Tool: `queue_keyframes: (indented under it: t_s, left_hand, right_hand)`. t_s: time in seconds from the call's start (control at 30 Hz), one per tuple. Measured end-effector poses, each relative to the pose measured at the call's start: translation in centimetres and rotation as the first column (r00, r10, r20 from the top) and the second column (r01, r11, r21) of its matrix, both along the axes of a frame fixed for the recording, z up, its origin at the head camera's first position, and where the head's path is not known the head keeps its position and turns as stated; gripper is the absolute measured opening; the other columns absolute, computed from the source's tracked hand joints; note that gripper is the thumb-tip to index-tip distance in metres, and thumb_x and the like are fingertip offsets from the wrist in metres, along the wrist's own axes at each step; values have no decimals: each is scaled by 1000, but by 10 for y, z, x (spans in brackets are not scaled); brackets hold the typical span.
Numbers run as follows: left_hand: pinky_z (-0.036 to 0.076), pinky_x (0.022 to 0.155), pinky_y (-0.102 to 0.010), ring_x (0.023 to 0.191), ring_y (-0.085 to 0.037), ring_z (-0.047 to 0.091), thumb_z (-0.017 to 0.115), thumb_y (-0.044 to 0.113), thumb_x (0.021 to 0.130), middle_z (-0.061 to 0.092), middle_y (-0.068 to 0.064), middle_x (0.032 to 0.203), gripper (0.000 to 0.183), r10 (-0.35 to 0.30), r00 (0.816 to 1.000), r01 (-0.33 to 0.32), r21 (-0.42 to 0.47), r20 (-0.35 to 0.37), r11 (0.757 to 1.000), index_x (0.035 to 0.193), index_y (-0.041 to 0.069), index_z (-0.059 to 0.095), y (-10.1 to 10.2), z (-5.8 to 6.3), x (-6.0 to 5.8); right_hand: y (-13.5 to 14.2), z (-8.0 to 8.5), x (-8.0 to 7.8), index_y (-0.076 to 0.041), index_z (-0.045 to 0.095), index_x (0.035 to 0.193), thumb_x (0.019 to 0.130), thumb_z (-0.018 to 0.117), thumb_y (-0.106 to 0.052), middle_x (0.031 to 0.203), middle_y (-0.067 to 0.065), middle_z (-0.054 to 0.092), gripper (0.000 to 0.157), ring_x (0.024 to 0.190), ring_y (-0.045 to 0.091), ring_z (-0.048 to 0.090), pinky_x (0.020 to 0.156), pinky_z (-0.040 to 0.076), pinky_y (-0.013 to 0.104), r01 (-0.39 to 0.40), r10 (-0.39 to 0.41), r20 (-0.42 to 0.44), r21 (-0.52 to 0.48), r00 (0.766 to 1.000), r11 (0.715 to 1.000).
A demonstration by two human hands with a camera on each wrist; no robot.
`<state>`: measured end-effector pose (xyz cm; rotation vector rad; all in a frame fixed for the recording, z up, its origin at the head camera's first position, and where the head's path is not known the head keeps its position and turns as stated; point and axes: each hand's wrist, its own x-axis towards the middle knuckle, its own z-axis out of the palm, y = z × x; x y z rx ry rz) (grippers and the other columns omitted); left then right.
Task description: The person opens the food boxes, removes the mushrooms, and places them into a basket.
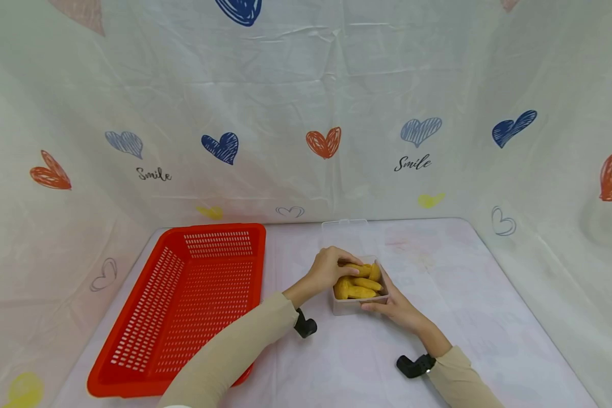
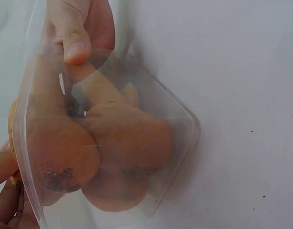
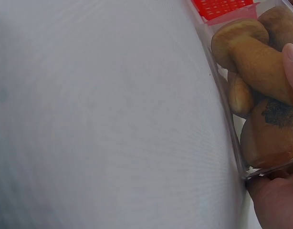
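A clear plastic box [image 1: 345, 308] filled with several mushrooms [image 1: 361, 292] rests on the table, its hinged lid [image 1: 344, 231] laid open behind it. My right hand [image 1: 396, 307] holds the box at its right side, and the thumb [image 3: 292, 55] lies along the front wall. Over the left part of the box, my left hand [image 1: 330, 268] pinches a mushroom [image 1: 364, 271] at the top of the pile. Through the wall in the left wrist view, mushroom caps [image 2: 63, 152] show dark smudges. Part of the pinched mushroom is hidden by the left fingers.
A large red plastic basket [image 1: 257, 266] with slotted walls stands to the left, partly behind my left sleeve [image 1: 234, 351]. White cloth covers the table [image 1: 428, 266]. A curtain [image 1: 280, 85] printed with hearts hangs behind and at both sides.
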<state>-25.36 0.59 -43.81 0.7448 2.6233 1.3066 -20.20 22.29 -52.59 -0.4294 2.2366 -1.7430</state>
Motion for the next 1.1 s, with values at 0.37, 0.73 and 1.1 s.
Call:
queue_keyframes:
  t_s: [0.37, 0.73, 1.1]
  left_hand:
    - [56, 71, -20, 84, -8, 69, 76, 9, 86, 75, -5, 100, 18, 4, 997, -18, 183, 77, 983, 103, 5, 79, -5, 4, -5]
    - [56, 74, -19, 88, -8, 70, 76, 11, 86, 75, -4, 101, 19, 13, 999, -22, 160, 53, 987, 105, 6, 79, -6, 7, -7]
    - [56, 77, -20, 90, -10, 70, 75, 13, 88, 75, -6, 104, 23, -1, 999, -6, 150, 50, 989, 109, 5, 77, -11, 20, -9]
  right_hand:
    - [1, 4, -1, -28, -5, 161, 93, 73, -16, 166, 9, -3, 104, 150, 34, 0, 113, 1, 68, -22, 22, -101, 1, 995, 1000]
    - [0, 2, -2, -30, -4, 161, 93, 73, -18, 166, 9, -2, 104, 150, 34, 0, 112, 1, 70, -2, 4, -106, 18, 994, 1000]
    - [-1, 0, -3, -35, -7, 159, 93, 73, -15, 166, 7, -7, 107, 150, 34, 0, 113, 4, 68, -22, 21, -109, -9, 994, 1000]
